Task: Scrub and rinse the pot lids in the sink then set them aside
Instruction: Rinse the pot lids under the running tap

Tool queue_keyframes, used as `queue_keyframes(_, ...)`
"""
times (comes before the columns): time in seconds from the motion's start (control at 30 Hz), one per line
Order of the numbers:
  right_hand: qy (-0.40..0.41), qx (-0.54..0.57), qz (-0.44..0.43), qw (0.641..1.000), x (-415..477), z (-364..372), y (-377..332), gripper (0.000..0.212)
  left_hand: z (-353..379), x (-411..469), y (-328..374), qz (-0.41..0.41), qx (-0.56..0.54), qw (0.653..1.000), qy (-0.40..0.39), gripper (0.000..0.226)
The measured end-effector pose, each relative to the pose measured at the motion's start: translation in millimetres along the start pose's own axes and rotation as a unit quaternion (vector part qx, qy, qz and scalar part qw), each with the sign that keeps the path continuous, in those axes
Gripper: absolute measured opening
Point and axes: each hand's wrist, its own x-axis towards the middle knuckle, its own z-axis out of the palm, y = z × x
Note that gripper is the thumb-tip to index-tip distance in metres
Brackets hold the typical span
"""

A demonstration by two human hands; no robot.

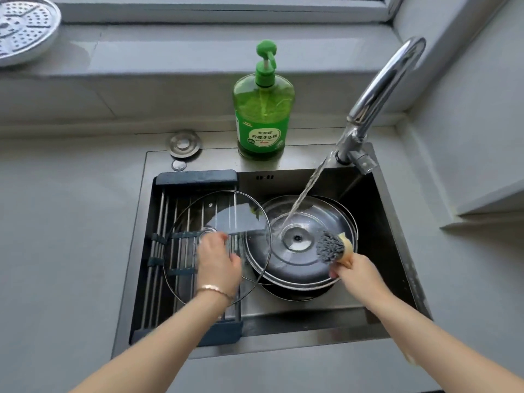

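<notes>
A clear glass pot lid (226, 211) lies over the drying rack (167, 251) on the sink's left half, its right edge overlapping a steel lid. My left hand (218, 259) grips the glass lid at its central knob. The steel pot lid (300, 251) lies upside down in the sink (391, 222), and water from the tap (380, 89) streams onto it. My right hand (357, 270) holds a grey-and-yellow scrubbing sponge (334, 248) against the steel lid's right side.
A green dish soap pump bottle (263, 109) stands on the sink's back ledge. A round metal cap (183, 143) sits left of it. A perforated steamer tray (25, 29) leans on the windowsill at the far left. Grey countertop surrounds the sink.
</notes>
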Motion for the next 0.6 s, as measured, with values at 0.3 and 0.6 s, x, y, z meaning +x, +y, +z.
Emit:
queue_keyframes(0.3, -0.046, -0.004, 0.012, 0.999, 36, -49, 41, 0.033, 121, -28, 68, -0.463, -0.391, 0.781, -0.151, 0.015)
queue_keyframes(0.6, -0.098, -0.012, -0.007, 0.995, 50, -84, 57, 0.035, 142, -26, 79, -0.497, -0.514, 0.697, -0.053, 0.028)
